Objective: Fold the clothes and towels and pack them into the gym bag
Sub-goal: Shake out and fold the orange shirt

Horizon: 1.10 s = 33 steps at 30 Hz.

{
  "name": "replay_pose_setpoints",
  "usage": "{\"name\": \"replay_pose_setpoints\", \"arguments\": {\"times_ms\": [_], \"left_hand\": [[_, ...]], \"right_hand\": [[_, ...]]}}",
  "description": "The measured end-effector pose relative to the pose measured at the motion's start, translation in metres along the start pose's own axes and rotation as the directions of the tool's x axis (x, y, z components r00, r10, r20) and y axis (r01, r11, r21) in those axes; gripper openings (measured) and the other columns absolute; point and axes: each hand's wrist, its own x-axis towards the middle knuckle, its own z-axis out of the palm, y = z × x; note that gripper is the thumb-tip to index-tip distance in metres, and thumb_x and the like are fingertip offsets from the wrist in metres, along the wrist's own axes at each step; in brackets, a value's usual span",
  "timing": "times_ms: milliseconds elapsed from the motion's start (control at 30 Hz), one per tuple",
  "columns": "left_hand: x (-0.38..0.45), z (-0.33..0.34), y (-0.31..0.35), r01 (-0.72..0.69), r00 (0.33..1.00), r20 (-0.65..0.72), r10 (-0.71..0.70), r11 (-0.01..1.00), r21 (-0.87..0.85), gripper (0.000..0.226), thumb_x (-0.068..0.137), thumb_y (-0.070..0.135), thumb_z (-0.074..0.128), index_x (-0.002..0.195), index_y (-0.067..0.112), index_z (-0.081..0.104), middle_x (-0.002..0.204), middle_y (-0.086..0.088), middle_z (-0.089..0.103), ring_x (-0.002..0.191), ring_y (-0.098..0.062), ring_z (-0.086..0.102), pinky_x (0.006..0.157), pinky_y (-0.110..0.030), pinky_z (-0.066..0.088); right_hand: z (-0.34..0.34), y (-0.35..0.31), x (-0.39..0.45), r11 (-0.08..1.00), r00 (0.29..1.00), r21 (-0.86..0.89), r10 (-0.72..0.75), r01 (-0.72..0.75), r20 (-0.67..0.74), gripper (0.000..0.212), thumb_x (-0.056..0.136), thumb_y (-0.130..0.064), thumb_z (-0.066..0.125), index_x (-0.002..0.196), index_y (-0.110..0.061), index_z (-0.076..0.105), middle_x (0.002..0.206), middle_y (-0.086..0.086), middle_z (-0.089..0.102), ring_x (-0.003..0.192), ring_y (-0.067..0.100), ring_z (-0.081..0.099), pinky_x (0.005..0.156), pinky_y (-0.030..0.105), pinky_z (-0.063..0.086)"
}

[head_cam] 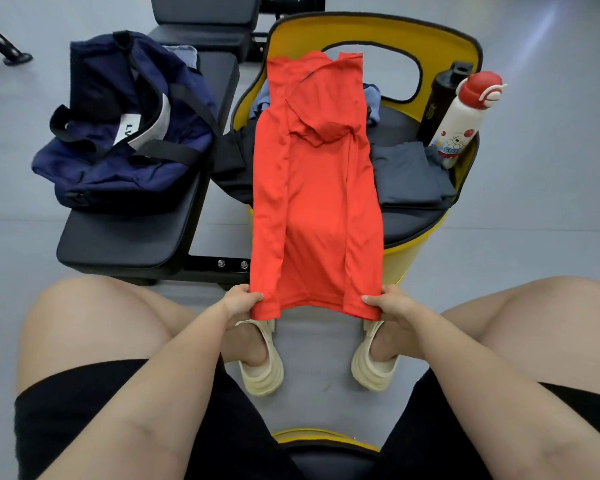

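Note:
An orange long-sleeved hooded top (pixel 312 188) lies stretched from the yellow chair (pixel 413 39) toward me, its sleeves folded inward along the body. My left hand (pixel 240 304) grips its near left hem corner and my right hand (pixel 392 304) grips the near right corner, holding the hem up above my feet. A navy gym bag (pixel 118 133) sits open on the black bench (pixel 125 244) at the left. A folded dark grey garment (pixel 409 174) rests on the chair seat right of the top. Light blue cloth (pixel 373 98) and black cloth (pixel 232 164) lie partly under the top.
A black shaker bottle (pixel 440 98) and a white bottle with a red cap (pixel 465 116) stand at the chair's right side. More black bench pads (pixel 205 15) stand behind. My knees and cream sandals (pixel 262 368) fill the near floor.

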Motion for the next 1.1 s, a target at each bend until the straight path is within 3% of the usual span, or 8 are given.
{"name": "replay_pose_setpoints", "arguments": {"times_ms": [133, 233, 400, 600, 700, 833, 967, 1100], "left_hand": [[-0.013, -0.003, 0.000, -0.003, 0.997, -0.078, -0.001, 0.999, -0.047, 0.011, 0.097, 0.009, 0.044, 0.087, 0.013, 0.045, 0.095, -0.012, 0.054, 0.076, -0.021, 0.055, 0.062, -0.034, 0.050], [-0.021, -0.008, -0.006, -0.056, 0.990, -0.132, 0.054, 0.998, -0.011, 0.004, 0.096, 0.007, 0.048, 0.098, 0.008, 0.044, 0.102, -0.017, 0.054, 0.075, -0.024, 0.059, 0.052, -0.029, 0.055], [-0.034, -0.020, -0.015, -0.227, 0.937, -0.244, 0.250, 0.967, 0.116, 0.028, 0.089, 0.004, 0.057, 0.105, 0.017, 0.037, 0.102, -0.021, 0.057, 0.091, -0.035, 0.062, 0.082, -0.051, 0.054], [-0.062, -0.017, -0.005, -0.395, 0.880, -0.184, 0.437, 0.891, 0.223, 0.024, 0.087, -0.008, 0.055, 0.086, 0.016, 0.058, 0.079, -0.004, 0.054, 0.066, -0.015, 0.049, 0.056, -0.014, 0.045], [-0.073, -0.017, -0.002, -0.380, 0.910, -0.079, 0.407, 0.895, 0.232, 0.032, 0.079, -0.014, 0.063, 0.100, 0.010, 0.059, 0.089, -0.005, 0.055, 0.067, -0.009, 0.052, 0.050, -0.008, 0.046], [-0.081, -0.020, 0.001, -0.428, 0.877, -0.040, 0.479, 0.815, 0.391, 0.059, 0.068, -0.026, 0.053, 0.107, 0.018, 0.058, 0.113, -0.007, 0.054, 0.095, -0.020, 0.058, 0.069, -0.012, 0.046], [-0.093, -0.017, 0.006, -0.469, 0.789, -0.114, 0.604, 0.712, 0.523, 0.042, 0.075, -0.014, 0.062, 0.103, 0.016, 0.062, 0.118, -0.005, 0.055, 0.109, -0.023, 0.053, 0.091, -0.025, 0.041], [-0.105, -0.021, 0.016, -0.493, 0.716, -0.136, 0.684, 0.634, 0.596, 0.020, 0.081, 0.008, 0.071, 0.085, 0.024, 0.059, 0.099, 0.003, 0.055, 0.096, -0.021, 0.057, 0.082, -0.032, 0.045]], "right_hand": [[0.001, -0.001, -0.015, 0.999, 0.998, -0.001, -0.044, 0.044, -0.043, 0.040, 0.091, -0.007, 0.061, 0.127, 0.006, 0.051, 0.108, 0.011, 0.056, 0.097, 0.025, 0.055, 0.081, 0.035, 0.049], [0.001, 0.002, -0.026, 0.992, 0.986, -0.045, -0.122, 0.118, -0.109, 0.043, 0.089, -0.012, 0.065, 0.127, 0.007, 0.053, 0.104, 0.011, 0.058, 0.092, 0.025, 0.056, 0.075, 0.033, 0.048], [0.000, 0.004, -0.054, 0.952, 0.915, -0.142, -0.301, 0.271, -0.270, 0.045, 0.088, -0.011, 0.067, 0.125, -0.007, 0.041, 0.099, 0.011, 0.056, 0.077, 0.025, 0.057, 0.053, 0.015, 0.043], [-0.004, 0.008, -0.067, 0.827, 0.797, -0.355, -0.537, 0.435, -0.275, 0.021, 0.089, -0.014, 0.064, 0.081, -0.029, 0.052, 0.068, -0.010, 0.051, 0.052, 0.009, 0.049, 0.060, 0.033, 0.045], [-0.006, 0.003, -0.075, 0.807, 0.821, -0.405, -0.536, 0.430, -0.198, 0.015, 0.084, -0.015, 0.071, 0.084, -0.024, 0.060, 0.081, -0.007, 0.058, 0.066, 0.011, 0.050, 0.056, 0.019, 0.038], [-0.010, 0.000, -0.085, 0.722, 0.859, -0.547, -0.511, 0.424, -0.009, 0.056, 0.076, -0.005, 0.077, 0.122, -0.015, 0.047, 0.115, 0.002, 0.039, 0.095, 0.017, 0.046, 0.065, 0.009, 0.043], [-0.016, -0.002, -0.095, 0.556, 0.785, -0.693, -0.620, 0.460, 0.023, 0.053, 0.078, 0.012, 0.055, 0.127, -0.004, 0.044, 0.124, 0.011, 0.040, 0.117, 0.028, 0.045, 0.091, 0.027, 0.034], [-0.018, -0.009, -0.107, 0.478, 0.695, -0.761, -0.717, 0.438, -0.050, 0.033, 0.084, 0.002, 0.054, 0.114, -0.011, 0.057, 0.112, 0.006, 0.050, 0.106, 0.026, 0.051, 0.073, 0.032, 0.036]]}}
